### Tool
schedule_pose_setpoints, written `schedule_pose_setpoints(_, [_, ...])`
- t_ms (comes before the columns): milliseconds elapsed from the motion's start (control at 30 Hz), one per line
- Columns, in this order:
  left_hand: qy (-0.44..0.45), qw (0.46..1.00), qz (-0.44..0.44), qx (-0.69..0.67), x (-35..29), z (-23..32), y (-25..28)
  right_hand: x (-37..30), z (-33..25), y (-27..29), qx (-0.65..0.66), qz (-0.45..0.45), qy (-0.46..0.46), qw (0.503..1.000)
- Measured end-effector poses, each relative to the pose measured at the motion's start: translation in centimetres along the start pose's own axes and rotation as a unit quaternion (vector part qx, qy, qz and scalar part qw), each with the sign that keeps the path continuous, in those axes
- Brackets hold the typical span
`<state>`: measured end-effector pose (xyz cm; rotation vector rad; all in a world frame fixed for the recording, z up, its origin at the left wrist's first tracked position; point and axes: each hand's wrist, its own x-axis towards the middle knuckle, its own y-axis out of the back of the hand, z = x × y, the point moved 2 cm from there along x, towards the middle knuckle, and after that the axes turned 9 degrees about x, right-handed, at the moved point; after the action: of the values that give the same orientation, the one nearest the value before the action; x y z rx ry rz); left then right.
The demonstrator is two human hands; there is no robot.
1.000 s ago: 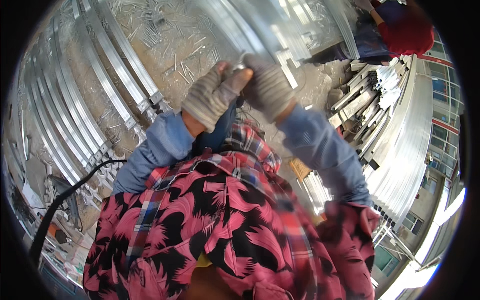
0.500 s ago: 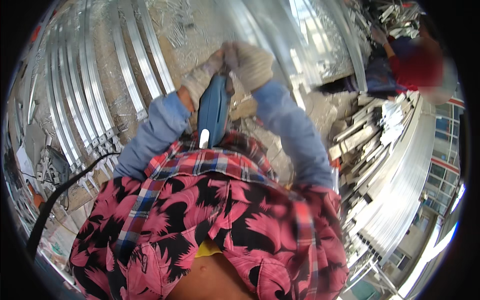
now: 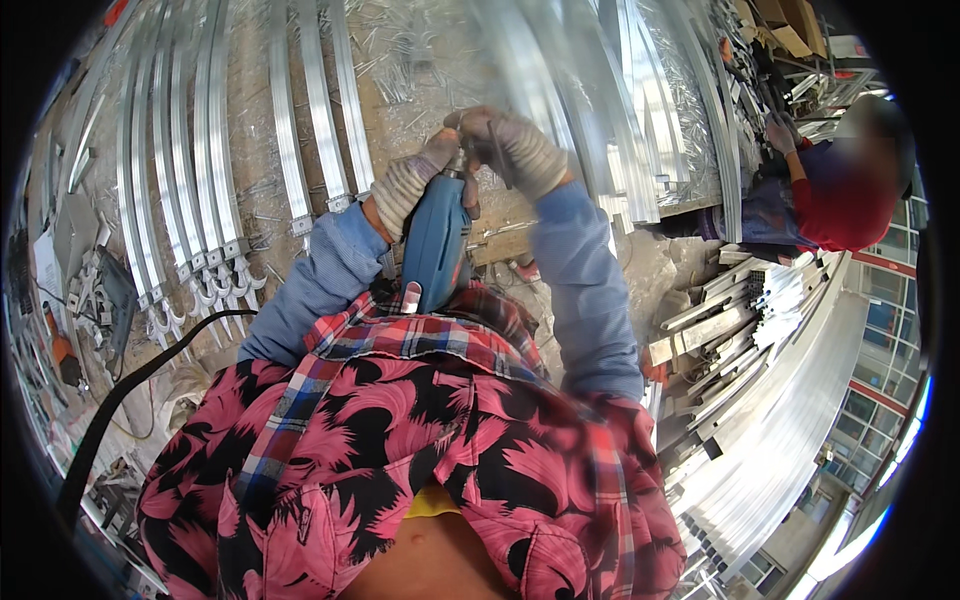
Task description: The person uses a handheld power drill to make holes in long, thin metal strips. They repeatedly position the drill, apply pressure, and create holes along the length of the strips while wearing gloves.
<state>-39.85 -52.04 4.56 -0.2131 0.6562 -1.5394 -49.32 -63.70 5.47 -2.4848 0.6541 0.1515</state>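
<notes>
A blue power drill (image 3: 436, 238) stands upright against my front, its metal chuck (image 3: 455, 163) pointing away from me. My left hand (image 3: 416, 178), in a whitish knitted glove, is closed about the drill's front end at the chuck. Across from it, my right hand (image 3: 520, 152), gloved alike, is closed with its fingertips meeting the left ones by the chuck. A thin dark rod (image 3: 498, 155) sticks out from the right fingers; its far end is hidden. What lies between the fingertips is too small to make out.
Long silvery metal profiles (image 3: 215, 150) lie at the left, some with pointed ends. More bright profiles (image 3: 640, 110) lie at the right. A co-worker in a red top (image 3: 850, 195) is beyond them. Cut pieces (image 3: 715, 325) are piled lower right. A black cable (image 3: 130, 385) curves in at left.
My right hand has turned, so the thin dark rod now shows in its fingers. The chuck has come into sight between the hands. The whole view has shifted slightly.
</notes>
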Motion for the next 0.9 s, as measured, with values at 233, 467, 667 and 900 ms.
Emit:
schedule_pose_setpoints(233, [0.006, 1.0, -0.012, -0.024, 0.0, -0.4, -0.3, 0.2, -0.3, -1.0, -0.028, 0.097, 0.063, 0.993])
schedule_pose_setpoints(467, [-0.011, 0.996, 0.031, -0.078, -0.7, -0.7, 1.0, -0.4, -2.4, 0.3, -0.165, 0.219, -0.001, 0.962])
schedule_pose_setpoints(667, [-0.008, 0.989, 0.067, -0.133, -0.6, -1.4, 1.2, -6.3, -0.7, 1.8, -0.129, 0.274, -0.155, 0.94])
schedule_pose_setpoints(900, [0.054, 0.997, 0.025, -0.044, -0.1, -0.2, -2.8, -9.1, -2.3, -2.9, 0.199, 0.202, -0.287, 0.915])
